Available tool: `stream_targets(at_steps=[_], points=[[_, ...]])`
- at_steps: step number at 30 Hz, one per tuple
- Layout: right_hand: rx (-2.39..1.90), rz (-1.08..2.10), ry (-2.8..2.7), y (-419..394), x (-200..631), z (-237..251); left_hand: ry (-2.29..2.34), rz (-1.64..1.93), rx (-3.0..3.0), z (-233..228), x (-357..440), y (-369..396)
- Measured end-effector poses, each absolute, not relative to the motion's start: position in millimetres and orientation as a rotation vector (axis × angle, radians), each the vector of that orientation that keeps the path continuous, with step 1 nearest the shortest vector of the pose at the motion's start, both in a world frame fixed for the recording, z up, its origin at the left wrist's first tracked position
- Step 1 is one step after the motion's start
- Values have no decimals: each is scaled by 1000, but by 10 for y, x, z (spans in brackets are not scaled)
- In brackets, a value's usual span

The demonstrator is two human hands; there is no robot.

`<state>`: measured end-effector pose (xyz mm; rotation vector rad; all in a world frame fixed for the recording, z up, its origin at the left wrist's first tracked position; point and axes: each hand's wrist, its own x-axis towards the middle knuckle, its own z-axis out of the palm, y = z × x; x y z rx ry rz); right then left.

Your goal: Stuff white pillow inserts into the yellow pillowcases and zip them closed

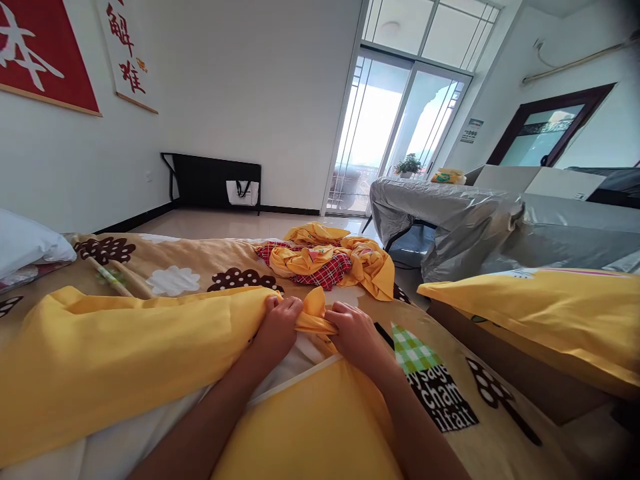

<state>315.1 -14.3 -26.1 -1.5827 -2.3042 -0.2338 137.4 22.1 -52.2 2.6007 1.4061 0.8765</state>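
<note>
Both hands, left and right, pinch the yellow cover at its corner; the bunched fabric could slip free, since the grip looks shallow.

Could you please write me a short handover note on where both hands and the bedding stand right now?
Left hand: closed on the gathered edge of the yellow cover.
Right hand: closed on the same edge, close beside the left.
White inner quilt shows beneath the hands, partly outside the cover.
Crumpled yellow and red-check fabric lies further up the bed; a yellow pillow lies to the right.
Done: edge gripped. Left: quilt not fully covered.
</note>
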Motion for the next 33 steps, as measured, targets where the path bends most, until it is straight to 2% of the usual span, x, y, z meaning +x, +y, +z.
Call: stream_targets(at_steps=[22,30,33], points=[[-1897,-262,-2034,-126,2918,-360,1518,679,2673,-532,1367,218],[-1646,17,-2023,-66,3021,-385,1362,932,2457,-517,1350,246],[-1505,174,-1995,-30,3054,-404,1266,924,2305,-481,1336,229]])
